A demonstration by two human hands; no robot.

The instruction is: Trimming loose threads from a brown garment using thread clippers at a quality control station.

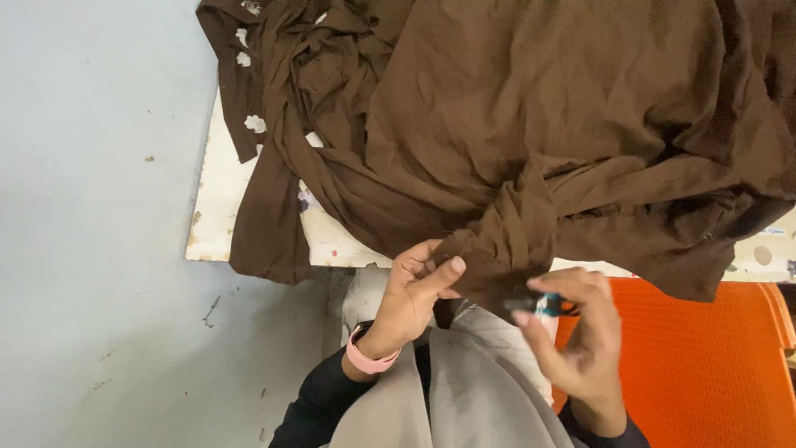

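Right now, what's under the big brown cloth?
Under the brown cloth lies a white table, showing at its left edge and lower right. An orange chair sits below the hanging hem. The rest of the tabletop is covered.

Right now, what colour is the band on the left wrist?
Pink band, clearest in the head view.

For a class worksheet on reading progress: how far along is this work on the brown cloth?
Done: nothing finished shows. In hand: the left hand pinches a gathered fold of the large brown fabric garment; the right hand holds a small teal-and-black tool beside it. Left: the remaining cloth lies heaped on the white table.
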